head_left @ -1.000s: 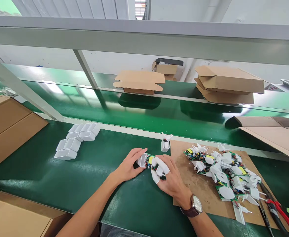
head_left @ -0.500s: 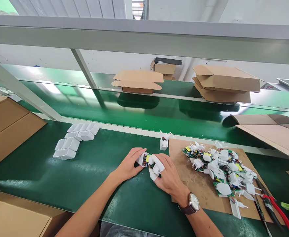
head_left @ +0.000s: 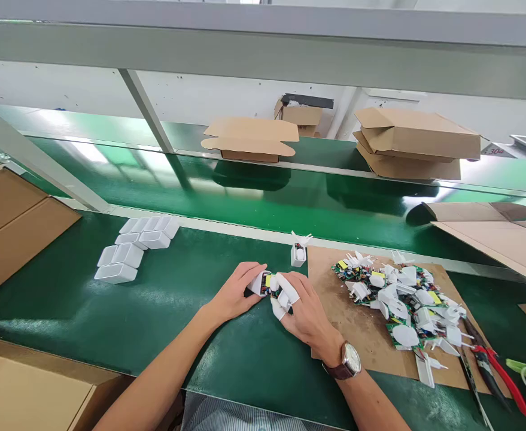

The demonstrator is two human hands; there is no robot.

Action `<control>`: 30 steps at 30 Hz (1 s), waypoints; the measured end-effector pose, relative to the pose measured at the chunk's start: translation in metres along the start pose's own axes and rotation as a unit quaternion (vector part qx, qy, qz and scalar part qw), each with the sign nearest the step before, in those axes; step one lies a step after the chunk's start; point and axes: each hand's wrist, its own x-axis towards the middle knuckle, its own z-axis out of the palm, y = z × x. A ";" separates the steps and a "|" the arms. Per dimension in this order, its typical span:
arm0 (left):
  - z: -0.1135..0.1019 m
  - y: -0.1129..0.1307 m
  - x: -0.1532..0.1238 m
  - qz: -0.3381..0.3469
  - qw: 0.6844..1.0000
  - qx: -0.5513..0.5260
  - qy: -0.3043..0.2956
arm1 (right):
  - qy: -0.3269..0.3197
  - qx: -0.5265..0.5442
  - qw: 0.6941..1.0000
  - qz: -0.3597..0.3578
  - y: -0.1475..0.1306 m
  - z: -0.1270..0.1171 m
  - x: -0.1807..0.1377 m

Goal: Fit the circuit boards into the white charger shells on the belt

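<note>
Low over the bench, my left hand (head_left: 238, 291) is closed around a white plastic case (head_left: 258, 283) whose mouth faces right. My right hand (head_left: 310, 311), with white coverings on its thumb and a finger, grips a circuit board (head_left: 270, 284) with a yellow part and small components. The board's left end meets the mouth of the case; how far it reaches inside is hard to see. Behind my hands stands another white case (head_left: 298, 255) with a board and white prongs sticking out of its top.
Several empty white cases (head_left: 127, 254) stand at left. A pile of circuit boards with white plastic pieces (head_left: 406, 299) lies on a brown sheet (head_left: 334, 329) at right, beside red-handled pliers (head_left: 491, 365) and tweezers (head_left: 473, 383). Cardboard boxes (head_left: 15, 215) flank the bench; flattened cartons (head_left: 419, 140) lie behind.
The head view has tipped slightly downward, so the far beam and shelf sit higher in the picture. Both hands keep nearly the same hold, with the board and case still together.
</note>
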 end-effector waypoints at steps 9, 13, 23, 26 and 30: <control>0.002 0.004 0.001 0.014 1.000 0.000 -0.017 | -0.008 0.019 1.000 0.002 -0.001 0.000 0.003; 0.005 0.006 -0.003 -0.025 0.994 -0.096 -0.055 | -0.005 0.080 0.996 0.041 0.000 -0.004 0.005; 0.002 0.011 -0.003 -0.112 0.973 -0.202 0.001 | -0.050 0.115 0.989 0.075 0.014 0.016 -0.008; 0.003 0.011 -0.004 -0.079 0.976 -0.199 0.029 | -0.022 0.105 0.991 0.080 0.012 0.016 -0.008; 0.005 0.011 -0.003 -0.070 0.984 -0.155 0.058 | -0.034 0.109 0.991 0.068 0.008 0.017 -0.004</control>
